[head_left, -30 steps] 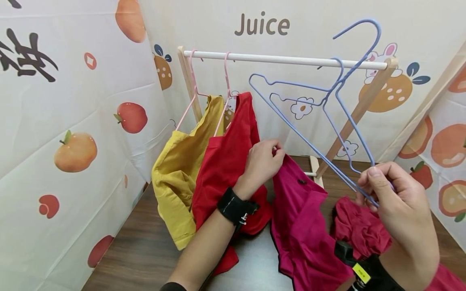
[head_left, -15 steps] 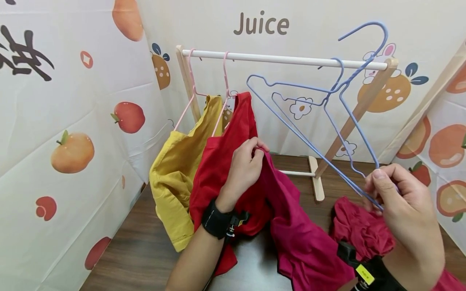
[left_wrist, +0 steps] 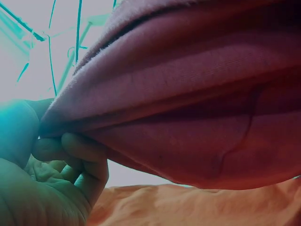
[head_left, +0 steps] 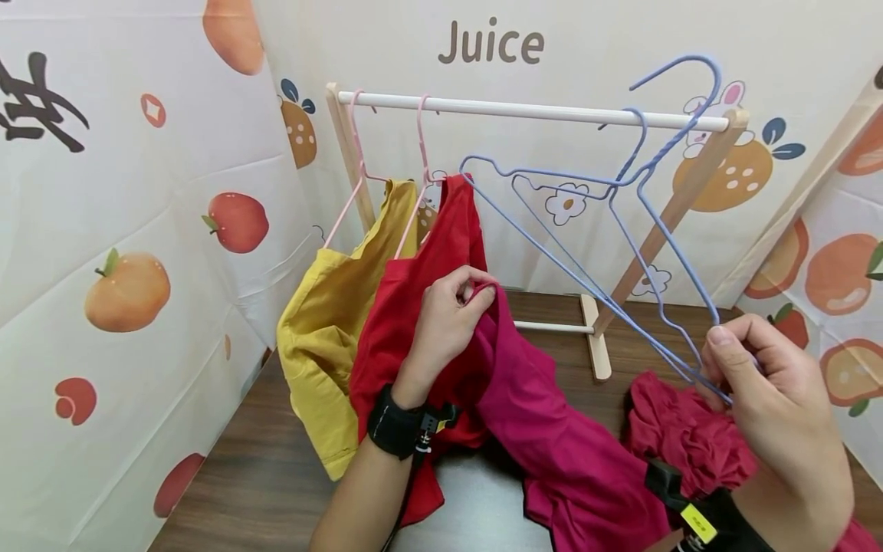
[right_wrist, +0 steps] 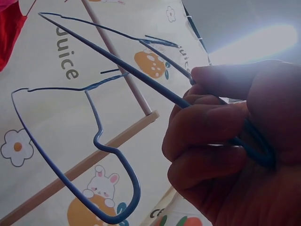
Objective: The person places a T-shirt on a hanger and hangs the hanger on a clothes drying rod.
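My left hand pinches the upper edge of a magenta garment between thumb and fingers, in front of the hanging red garment. In the left wrist view the magenta cloth bulges out from the fingertips in folds. On the right, my right hand grips one lower corner of a blue wire hanger, whose hook points up and free of the rail. The right wrist view has the fingers curled round that hanger's corner. Close behind it, a second blue hanger hangs on the rail.
A rack with a white rail and wooden legs stands at the back. Yellow and red garments hang from pink hangers at its left. Crumpled dark red cloth lies on the table near my right wrist.
My left hand has moved left, drawing the magenta garment's top edge with it. My right hand has shifted slightly right and down, and the held hanger's hook sits a little lower.
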{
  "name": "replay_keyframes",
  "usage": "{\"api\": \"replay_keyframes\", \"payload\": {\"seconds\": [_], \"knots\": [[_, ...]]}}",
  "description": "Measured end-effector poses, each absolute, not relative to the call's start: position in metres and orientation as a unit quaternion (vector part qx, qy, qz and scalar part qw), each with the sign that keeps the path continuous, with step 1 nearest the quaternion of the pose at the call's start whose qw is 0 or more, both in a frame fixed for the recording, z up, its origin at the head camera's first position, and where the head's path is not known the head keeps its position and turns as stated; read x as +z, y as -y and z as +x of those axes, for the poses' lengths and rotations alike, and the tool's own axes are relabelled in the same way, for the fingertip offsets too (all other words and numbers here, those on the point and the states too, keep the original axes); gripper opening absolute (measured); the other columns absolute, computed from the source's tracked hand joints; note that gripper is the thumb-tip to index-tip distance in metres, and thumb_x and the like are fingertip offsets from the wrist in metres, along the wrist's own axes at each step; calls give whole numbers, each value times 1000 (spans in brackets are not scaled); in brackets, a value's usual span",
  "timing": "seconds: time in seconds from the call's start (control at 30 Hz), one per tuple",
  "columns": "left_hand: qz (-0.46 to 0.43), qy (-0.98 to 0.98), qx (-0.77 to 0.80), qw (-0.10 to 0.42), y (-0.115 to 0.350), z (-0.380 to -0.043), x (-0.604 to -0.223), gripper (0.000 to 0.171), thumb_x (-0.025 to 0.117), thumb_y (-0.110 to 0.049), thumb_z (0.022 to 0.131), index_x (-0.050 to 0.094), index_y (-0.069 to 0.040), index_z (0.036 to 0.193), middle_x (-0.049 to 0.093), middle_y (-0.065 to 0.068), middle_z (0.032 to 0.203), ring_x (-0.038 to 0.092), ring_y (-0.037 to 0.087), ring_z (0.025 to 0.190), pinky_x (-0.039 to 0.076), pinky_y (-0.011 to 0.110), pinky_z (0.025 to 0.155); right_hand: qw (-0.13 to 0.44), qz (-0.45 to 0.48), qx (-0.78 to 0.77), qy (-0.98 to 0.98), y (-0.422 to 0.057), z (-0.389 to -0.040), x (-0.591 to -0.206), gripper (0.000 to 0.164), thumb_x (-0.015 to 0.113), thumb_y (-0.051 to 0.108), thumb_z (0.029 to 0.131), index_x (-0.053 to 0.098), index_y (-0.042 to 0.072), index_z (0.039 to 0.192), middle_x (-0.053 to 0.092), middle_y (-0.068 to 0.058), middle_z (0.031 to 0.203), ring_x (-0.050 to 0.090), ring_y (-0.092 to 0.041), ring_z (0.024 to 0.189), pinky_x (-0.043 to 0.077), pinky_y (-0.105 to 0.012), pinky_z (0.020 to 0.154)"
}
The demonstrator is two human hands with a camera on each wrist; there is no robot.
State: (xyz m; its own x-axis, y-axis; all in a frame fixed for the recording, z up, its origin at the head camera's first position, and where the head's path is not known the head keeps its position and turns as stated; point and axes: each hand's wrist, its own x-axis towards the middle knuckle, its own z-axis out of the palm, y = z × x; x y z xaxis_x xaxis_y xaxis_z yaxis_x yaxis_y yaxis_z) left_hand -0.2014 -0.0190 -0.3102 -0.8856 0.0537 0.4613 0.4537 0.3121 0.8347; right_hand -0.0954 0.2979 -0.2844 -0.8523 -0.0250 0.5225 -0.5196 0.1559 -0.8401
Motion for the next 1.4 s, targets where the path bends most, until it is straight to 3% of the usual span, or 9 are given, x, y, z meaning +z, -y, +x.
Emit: {"api": "replay_keyframes", "payload": {"seconds": [0.4,0.67,0.93,1.17,1.4], "knots": [[-133,823,-522,183,32,-205,-309,14,66,-19,100,75,-10,106,50,3,67,46,15,64,38,26,62,191,218,632,719,-303,-92,-286,15,45,-11,102,55,-5,93,48,-2,67,38,-17,50,28,-33,42],[-139,829,-511,180,40,-207,-308,17,60,-21,101,62,-9,89,54,6,91,52,19,86,43,32,76,196,225,647,701,-308,-91,-289,17,45,-16,100,58,-5,95,52,-3,68,40,-16,47,28,-33,41],[-174,822,-522,151,45,-206,-309,26,65,-21,99,49,-13,79,43,4,65,46,18,57,40,27,57,199,228,646,701,-310,-89,-288,18,44,-17,99,58,-6,95,53,-2,68,40,-15,46,28,-32,41],[-168,779,-560,225,45,-206,-309,27,72,-17,94,53,-12,74,48,3,65,45,20,60,38,26,56,190,257,678,662,-316,-86,-291,21,39,-23,98,56,-11,93,53,-4,68,40,-16,47,27,-30,40],[-128,756,-595,241,45,-207,-307,23,72,-20,95,59,-9,79,49,3,69,47,16,68,38,26,61,225,222,637,703,-321,-83,-288,18,45,-19,98,60,-10,92,54,0,64,44,-12,43,25,-29,39]]}}
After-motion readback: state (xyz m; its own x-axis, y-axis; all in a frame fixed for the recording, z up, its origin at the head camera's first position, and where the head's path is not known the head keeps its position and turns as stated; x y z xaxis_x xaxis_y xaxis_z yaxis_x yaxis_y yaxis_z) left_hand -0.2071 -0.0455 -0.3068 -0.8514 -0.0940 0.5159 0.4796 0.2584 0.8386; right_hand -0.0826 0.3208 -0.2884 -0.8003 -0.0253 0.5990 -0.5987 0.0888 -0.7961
